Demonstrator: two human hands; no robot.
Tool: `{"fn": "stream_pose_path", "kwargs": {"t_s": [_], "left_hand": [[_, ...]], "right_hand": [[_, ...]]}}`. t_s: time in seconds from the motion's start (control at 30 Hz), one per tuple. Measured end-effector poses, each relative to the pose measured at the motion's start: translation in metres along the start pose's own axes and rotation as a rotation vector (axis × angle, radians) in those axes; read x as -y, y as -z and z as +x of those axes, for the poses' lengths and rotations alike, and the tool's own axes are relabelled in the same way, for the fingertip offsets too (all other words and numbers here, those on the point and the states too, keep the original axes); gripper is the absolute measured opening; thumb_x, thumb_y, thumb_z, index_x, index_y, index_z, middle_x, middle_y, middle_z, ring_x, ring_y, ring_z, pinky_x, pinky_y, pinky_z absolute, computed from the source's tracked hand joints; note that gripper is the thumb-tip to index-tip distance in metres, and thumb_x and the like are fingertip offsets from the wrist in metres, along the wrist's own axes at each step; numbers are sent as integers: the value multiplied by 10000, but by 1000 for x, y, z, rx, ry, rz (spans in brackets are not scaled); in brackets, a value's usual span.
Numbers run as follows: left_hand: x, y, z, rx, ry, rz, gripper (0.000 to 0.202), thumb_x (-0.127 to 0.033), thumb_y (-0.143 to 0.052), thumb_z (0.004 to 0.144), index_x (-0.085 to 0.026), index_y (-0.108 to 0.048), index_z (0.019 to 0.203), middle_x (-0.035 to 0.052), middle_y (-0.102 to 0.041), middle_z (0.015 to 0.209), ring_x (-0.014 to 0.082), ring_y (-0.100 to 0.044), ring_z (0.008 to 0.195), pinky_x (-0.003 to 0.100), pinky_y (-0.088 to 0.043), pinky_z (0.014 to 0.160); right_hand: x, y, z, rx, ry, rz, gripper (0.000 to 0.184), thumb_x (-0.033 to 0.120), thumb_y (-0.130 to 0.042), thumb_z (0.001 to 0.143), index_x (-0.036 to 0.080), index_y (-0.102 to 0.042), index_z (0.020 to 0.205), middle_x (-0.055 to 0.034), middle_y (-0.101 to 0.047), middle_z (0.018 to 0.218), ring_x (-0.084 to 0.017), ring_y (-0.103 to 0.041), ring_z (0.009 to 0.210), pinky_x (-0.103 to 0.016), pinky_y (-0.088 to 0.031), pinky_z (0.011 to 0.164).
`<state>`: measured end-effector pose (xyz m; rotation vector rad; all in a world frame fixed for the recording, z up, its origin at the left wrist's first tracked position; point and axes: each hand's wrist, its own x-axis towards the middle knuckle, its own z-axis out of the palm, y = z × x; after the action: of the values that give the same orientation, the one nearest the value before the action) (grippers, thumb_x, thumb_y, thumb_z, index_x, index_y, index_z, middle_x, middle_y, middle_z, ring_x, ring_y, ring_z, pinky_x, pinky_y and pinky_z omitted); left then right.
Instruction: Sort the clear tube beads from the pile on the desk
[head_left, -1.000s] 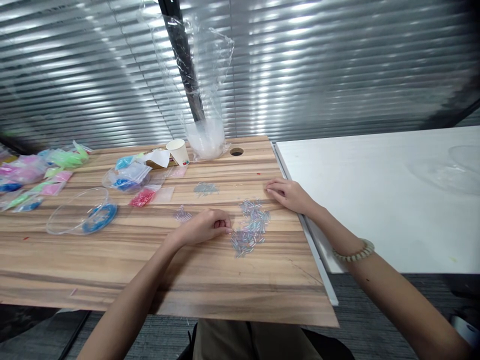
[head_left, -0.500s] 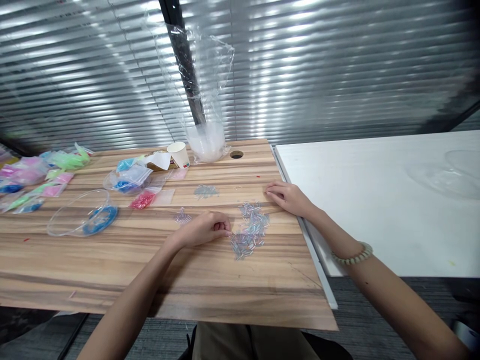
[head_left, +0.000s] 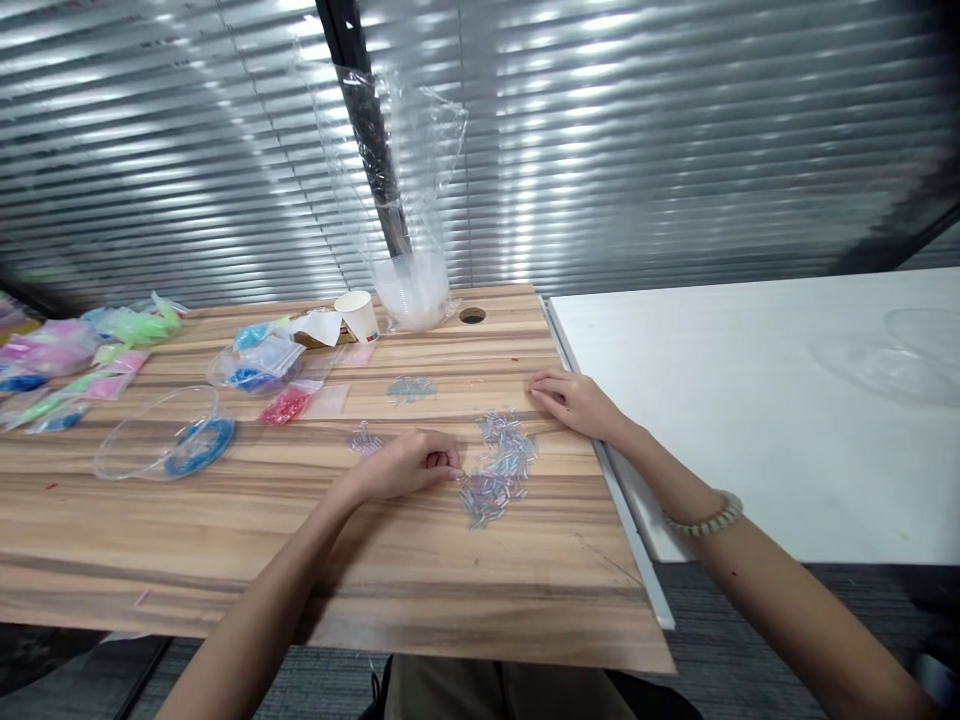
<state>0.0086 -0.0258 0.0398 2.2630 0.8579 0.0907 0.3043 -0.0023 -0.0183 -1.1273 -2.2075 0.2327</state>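
My left hand (head_left: 420, 463) is closed in a pinch at the left edge of a large pile of bugle beads (head_left: 501, 465), small clear and pale tubes scattered on the wooden table. Whatever lies between its fingertips is too small to make out. Just behind that hand sits a little cluster of purplish bugle beads (head_left: 365, 440). Farther back is a loose patch of grey-blue bugle beads (head_left: 410, 389). My right hand (head_left: 574, 400) rests on the table at the right of the large pile, fingers stretched out and slightly bent, holding nothing visible.
Left of the hands stand a clear round dish with blue beads (head_left: 199, 447) and a bag of red beads (head_left: 286, 405). A paper cup (head_left: 358, 316) and a plastic bag of clear cups (head_left: 412, 292) stand at the back. A white table (head_left: 720, 430) adjoins on the right.
The view has tilted up slightly, so everything sits a little lower. Both hands keep nearly the same places beside the large bead pile.
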Motion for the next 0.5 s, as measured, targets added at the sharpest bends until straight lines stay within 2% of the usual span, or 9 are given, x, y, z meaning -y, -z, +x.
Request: {"fn": "stream_pose_path", "kwargs": {"t_s": [0.5], "left_hand": [[4,-3,0,-8,-3,6,134,-227,-524,864,-148,-592,779,-16,-538,681,98,-442,598,200,-309,567]], "right_hand": [[-1,0,0,17,0,-4,245,245,-421,915,211,-653,985,-58,-644,1051,-228,-598,979,-414,-502,849]]}}
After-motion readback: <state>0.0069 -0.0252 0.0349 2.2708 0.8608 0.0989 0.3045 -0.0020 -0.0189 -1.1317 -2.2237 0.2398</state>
